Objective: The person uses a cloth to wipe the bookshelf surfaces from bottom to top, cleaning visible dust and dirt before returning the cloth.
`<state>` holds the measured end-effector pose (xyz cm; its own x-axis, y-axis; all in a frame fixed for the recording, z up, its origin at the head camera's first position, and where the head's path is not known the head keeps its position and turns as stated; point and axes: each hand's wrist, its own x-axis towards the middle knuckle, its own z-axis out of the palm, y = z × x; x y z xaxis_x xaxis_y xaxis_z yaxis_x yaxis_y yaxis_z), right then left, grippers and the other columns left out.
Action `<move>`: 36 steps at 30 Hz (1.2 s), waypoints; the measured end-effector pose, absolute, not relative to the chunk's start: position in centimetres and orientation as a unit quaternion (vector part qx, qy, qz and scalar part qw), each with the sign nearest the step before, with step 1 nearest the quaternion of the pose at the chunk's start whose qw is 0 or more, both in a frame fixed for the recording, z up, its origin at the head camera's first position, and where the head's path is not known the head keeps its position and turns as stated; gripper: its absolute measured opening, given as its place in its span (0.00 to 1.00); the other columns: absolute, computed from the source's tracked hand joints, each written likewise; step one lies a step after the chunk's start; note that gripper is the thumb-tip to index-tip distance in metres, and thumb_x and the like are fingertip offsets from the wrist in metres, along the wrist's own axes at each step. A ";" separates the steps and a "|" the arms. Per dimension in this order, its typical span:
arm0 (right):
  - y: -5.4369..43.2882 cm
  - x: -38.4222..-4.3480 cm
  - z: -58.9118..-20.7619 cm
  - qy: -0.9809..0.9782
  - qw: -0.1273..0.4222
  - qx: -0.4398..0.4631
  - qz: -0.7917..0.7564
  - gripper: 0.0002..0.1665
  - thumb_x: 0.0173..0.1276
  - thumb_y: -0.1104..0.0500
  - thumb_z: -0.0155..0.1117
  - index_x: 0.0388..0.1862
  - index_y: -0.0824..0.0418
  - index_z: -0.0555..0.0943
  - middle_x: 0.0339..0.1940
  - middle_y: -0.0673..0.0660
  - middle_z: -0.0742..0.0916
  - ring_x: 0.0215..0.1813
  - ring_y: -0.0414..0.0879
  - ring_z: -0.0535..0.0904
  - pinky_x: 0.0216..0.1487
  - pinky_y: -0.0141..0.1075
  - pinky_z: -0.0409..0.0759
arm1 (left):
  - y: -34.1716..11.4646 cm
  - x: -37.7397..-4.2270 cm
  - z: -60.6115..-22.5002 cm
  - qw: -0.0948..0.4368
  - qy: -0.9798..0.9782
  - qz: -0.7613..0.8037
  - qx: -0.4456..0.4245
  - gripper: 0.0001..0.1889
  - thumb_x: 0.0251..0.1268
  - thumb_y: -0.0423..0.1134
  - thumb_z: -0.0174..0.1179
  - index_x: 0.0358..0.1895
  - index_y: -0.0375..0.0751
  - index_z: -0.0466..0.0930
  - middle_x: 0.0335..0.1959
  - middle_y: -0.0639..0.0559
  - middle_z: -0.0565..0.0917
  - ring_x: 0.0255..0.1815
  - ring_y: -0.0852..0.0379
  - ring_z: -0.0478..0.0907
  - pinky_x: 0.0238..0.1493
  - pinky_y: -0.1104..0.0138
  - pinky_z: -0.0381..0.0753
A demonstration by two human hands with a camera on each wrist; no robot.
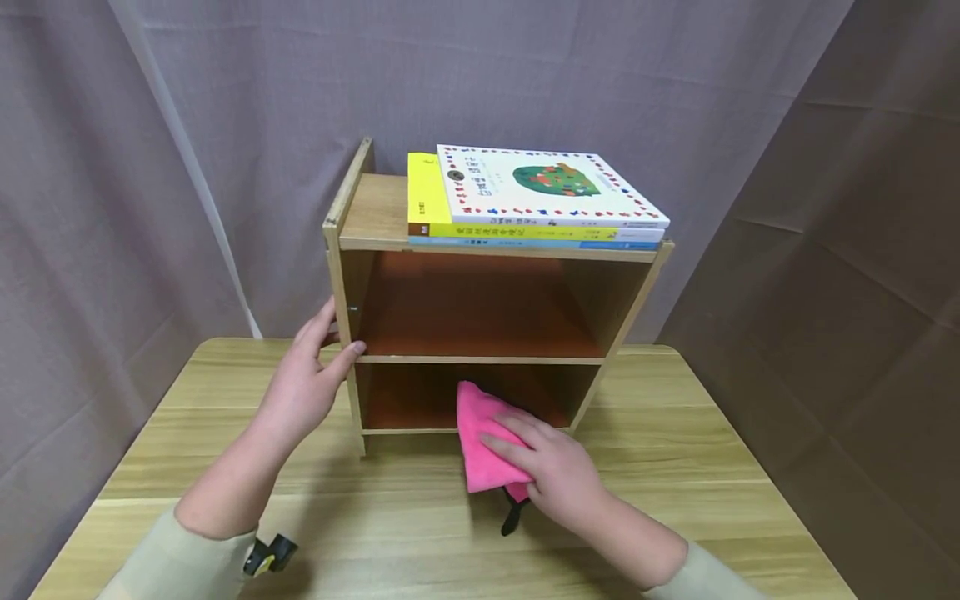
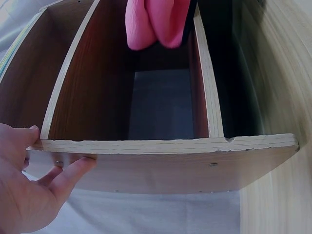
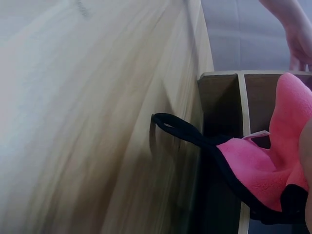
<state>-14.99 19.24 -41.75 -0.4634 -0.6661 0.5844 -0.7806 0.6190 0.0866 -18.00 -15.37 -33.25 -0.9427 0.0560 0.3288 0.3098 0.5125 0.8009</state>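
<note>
A small wooden bookshelf (image 1: pixel 480 361) stands upright on the table. My left hand (image 1: pixel 303 379) grips its left side panel, thumb over the front edge and fingers along the outer face; the left wrist view shows this hand (image 2: pixel 36 180) beside the middle shelf board. In my right hand (image 1: pixel 558 467) is a folded pink cloth (image 1: pixel 483 442) with black trim, held at the front of the lower compartment. From the cloth hangs a black loop (image 3: pixel 178 127). The right palm side is hidden behind the cloth in the head view.
Several books (image 1: pixel 540 187) lie stacked flat on top of the bookshelf, the uppermost white with a green picture. The wooden table (image 1: pixel 405 525) reaches out on both sides. Grey curtains (image 1: pixel 480 75) hang behind and beside it. A black device (image 1: pixel 270 554) sits at the left wrist.
</note>
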 end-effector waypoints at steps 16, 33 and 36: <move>24.4 -12.6 -41.6 -0.866 0.295 0.384 0.121 0.44 0.44 0.78 0.61 0.61 0.48 0.82 0.59 0.56 0.82 0.56 0.55 0.80 0.51 0.50 0.80 | -15.4 -18.0 -33.3 0.127 -0.860 -0.482 -0.103 0.41 0.74 0.55 0.54 0.81 0.52 0.43 0.75 0.43 0.60 0.69 0.44 0.66 0.64 0.45 0.70; 29.2 -10.3 -41.1 -0.885 0.316 0.332 0.087 0.47 0.32 0.73 0.64 0.59 0.48 0.83 0.56 0.55 0.84 0.51 0.54 0.82 0.45 0.46 0.79 | -15.3 -18.0 -33.3 0.129 -0.858 -0.487 -0.103 0.40 0.74 0.55 0.54 0.81 0.52 0.43 0.74 0.43 0.61 0.69 0.44 0.66 0.64 0.46 0.71; 30.0 -10.0 -41.2 -0.880 0.325 0.334 0.089 0.46 0.32 0.73 0.61 0.58 0.49 0.84 0.54 0.54 0.84 0.50 0.53 0.82 0.45 0.45 0.78 | -15.3 -18.0 -33.3 0.128 -0.858 -0.486 -0.103 0.40 0.74 0.55 0.54 0.81 0.53 0.43 0.74 0.44 0.61 0.70 0.44 0.66 0.64 0.45 0.70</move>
